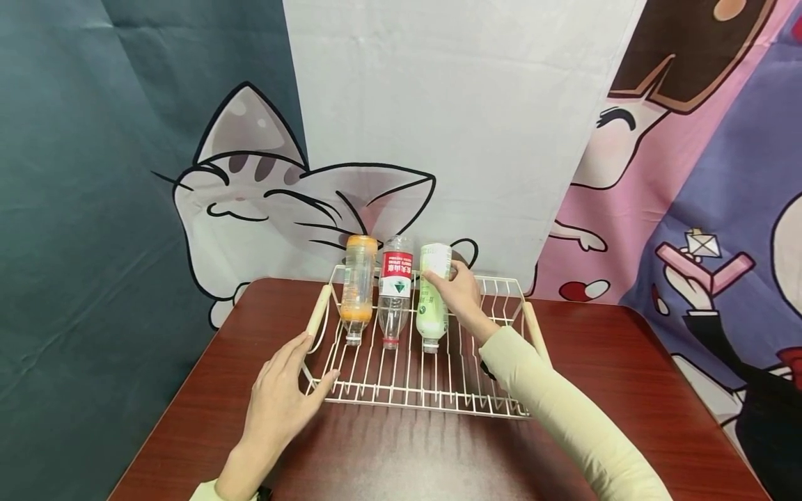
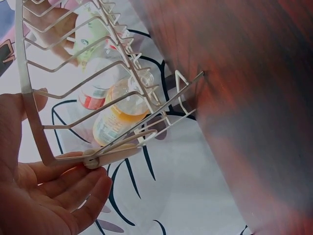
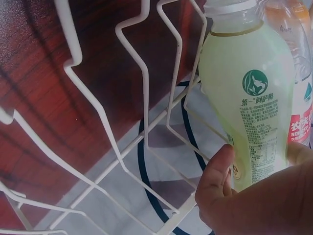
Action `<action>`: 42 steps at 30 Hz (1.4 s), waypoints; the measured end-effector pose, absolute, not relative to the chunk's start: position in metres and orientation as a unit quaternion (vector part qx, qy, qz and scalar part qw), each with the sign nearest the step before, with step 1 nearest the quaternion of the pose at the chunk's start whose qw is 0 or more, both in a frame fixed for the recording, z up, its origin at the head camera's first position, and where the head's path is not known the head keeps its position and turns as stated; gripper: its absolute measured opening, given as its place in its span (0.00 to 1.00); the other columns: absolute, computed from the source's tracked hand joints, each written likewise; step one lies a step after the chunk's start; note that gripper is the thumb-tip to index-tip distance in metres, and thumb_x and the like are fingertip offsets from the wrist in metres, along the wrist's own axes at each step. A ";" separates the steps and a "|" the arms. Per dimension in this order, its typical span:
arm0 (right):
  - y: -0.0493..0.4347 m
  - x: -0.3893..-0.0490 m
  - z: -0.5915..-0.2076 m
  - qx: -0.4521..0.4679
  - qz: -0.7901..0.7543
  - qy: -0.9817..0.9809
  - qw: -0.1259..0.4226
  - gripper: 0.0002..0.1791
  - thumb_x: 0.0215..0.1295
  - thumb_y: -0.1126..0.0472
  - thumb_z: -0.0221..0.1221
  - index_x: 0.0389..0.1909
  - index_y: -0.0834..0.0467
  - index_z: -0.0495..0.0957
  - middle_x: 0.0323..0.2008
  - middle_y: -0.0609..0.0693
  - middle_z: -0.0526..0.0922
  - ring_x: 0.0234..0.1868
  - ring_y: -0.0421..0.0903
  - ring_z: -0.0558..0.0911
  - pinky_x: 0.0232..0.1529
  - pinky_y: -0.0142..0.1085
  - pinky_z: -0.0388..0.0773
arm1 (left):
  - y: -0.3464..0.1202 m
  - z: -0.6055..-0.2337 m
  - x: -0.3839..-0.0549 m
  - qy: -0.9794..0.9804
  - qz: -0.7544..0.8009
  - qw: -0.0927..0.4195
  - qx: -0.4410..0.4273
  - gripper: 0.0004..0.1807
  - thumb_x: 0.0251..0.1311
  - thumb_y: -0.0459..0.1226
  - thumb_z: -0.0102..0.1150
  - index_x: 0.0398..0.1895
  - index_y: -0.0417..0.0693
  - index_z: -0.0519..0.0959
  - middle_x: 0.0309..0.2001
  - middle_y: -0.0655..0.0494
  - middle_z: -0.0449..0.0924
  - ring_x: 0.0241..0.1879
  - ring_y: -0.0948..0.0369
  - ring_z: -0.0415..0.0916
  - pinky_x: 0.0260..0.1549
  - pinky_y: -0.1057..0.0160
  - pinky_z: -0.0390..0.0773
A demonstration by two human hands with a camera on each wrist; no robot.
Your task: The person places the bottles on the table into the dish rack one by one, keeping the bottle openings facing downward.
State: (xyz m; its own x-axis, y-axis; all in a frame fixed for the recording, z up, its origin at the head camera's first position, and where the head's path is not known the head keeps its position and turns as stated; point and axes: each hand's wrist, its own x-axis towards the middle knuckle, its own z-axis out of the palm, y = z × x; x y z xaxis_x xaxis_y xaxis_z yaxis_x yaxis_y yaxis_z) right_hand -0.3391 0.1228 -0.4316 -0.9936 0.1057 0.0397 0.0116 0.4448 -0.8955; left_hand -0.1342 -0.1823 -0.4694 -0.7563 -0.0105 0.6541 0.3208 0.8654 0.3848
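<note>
A light-green drink bottle (image 1: 432,316) stands upside down in a white wire rack (image 1: 432,400), and my right hand (image 1: 462,296) grips its upper part between thumb and fingers. In the right wrist view, the thumb and fingers lie on opposite sides of the green bottle (image 3: 252,88). My left hand (image 1: 282,390) touches the rack's left front corner, its fingers stretched along the wooden handle (image 1: 318,309) and its thumb at the front edge. Left of the green bottle, a clear bottle with a red-and-white label (image 1: 397,268) and an orange-capped-looking clear bottle (image 1: 358,285) also lean neck-down.
The rack rests on a reddish-brown table (image 1: 601,390). Its second wooden handle (image 1: 535,330) is on the right. A cloth backdrop (image 1: 476,104) with cartoon figures hangs behind the table's far edge.
</note>
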 end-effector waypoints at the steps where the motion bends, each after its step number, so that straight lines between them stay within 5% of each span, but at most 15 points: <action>1: 0.123 -0.340 -0.432 -0.033 0.527 -0.848 0.044 0.45 0.68 0.38 0.74 0.78 0.57 0.73 0.51 0.57 0.85 0.48 0.54 0.85 0.49 0.47 0.86 | -0.182 -0.469 -0.134 -0.904 -0.244 0.339 -0.086 0.39 0.55 0.47 0.83 0.67 0.35 0.84 0.65 0.39 0.85 0.60 0.39 0.85 0.51 0.35 0.84; 6: 0.124 -0.348 -0.439 -0.035 0.519 -0.854 0.034 0.47 0.68 0.37 0.74 0.78 0.59 0.73 0.51 0.59 0.84 0.48 0.55 0.84 0.48 0.49 0.86 | -0.183 -0.470 -0.134 -0.904 -0.243 0.340 -0.087 0.39 0.55 0.47 0.83 0.67 0.35 0.84 0.65 0.39 0.85 0.59 0.38 0.85 0.51 0.34 0.84; 10: 0.131 -0.369 -0.463 -0.024 0.523 -0.852 0.034 0.50 0.64 0.33 0.76 0.76 0.61 0.74 0.49 0.59 0.87 0.42 0.53 0.88 0.39 0.45 0.88 | -0.183 -0.470 -0.134 -0.905 -0.247 0.337 -0.084 0.39 0.55 0.47 0.83 0.67 0.35 0.84 0.66 0.40 0.84 0.61 0.38 0.85 0.54 0.31 0.82; 20: 0.122 -0.331 -0.422 -0.045 0.523 -0.851 0.009 0.42 0.76 0.42 0.69 0.79 0.64 0.70 0.60 0.65 0.86 0.55 0.60 0.89 0.53 0.48 0.89 | -0.181 -0.469 -0.137 -0.905 -0.251 0.332 -0.089 0.38 0.55 0.47 0.84 0.66 0.36 0.84 0.66 0.42 0.85 0.62 0.40 0.85 0.55 0.29 0.81; 24: 0.133 -0.343 -0.435 -0.033 0.541 -0.840 0.010 0.46 0.71 0.38 0.73 0.78 0.63 0.72 0.58 0.62 0.87 0.51 0.57 0.89 0.50 0.46 0.90 | -0.181 -0.468 -0.142 -0.904 -0.244 0.335 -0.105 0.38 0.55 0.46 0.83 0.66 0.34 0.84 0.65 0.41 0.85 0.61 0.40 0.85 0.54 0.32 0.83; 29: 0.140 -0.342 -0.434 -0.027 0.551 -0.834 0.000 0.49 0.70 0.36 0.72 0.79 0.64 0.70 0.62 0.64 0.85 0.57 0.59 0.88 0.57 0.50 0.88 | -0.182 -0.465 -0.147 -0.904 -0.234 0.336 -0.122 0.37 0.56 0.46 0.83 0.63 0.31 0.85 0.62 0.38 0.86 0.60 0.39 0.85 0.57 0.36 0.81; 35: 0.141 -0.314 -0.392 -0.021 0.458 -0.888 -0.016 0.50 0.81 0.34 0.58 0.85 0.68 0.59 0.79 0.70 0.70 0.77 0.67 0.73 0.78 0.59 0.71 | -0.183 -0.459 -0.149 -0.908 -0.233 0.326 -0.119 0.31 0.59 0.44 0.81 0.59 0.30 0.86 0.60 0.38 0.87 0.60 0.38 0.83 0.58 0.36 0.79; 42: 0.147 -0.302 -0.347 0.046 0.403 -0.913 -0.042 0.41 0.83 0.36 0.55 0.77 0.67 0.71 0.69 0.69 0.79 0.64 0.65 0.81 0.66 0.58 0.79 | -0.190 -0.449 -0.151 -0.910 -0.214 0.339 -0.103 0.22 0.59 0.41 0.79 0.47 0.32 0.87 0.50 0.38 0.88 0.56 0.37 0.82 0.53 0.36 0.80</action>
State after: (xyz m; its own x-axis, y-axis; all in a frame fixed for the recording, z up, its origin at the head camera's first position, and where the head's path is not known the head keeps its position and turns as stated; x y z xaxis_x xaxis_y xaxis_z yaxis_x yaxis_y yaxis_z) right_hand -0.3021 0.1472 -0.3465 -0.9922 -0.1187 -0.0392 -0.0511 0.6713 -0.7394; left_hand -0.1507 -0.1904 -0.4487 -0.7493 0.0422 0.6609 0.3319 0.8875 0.3197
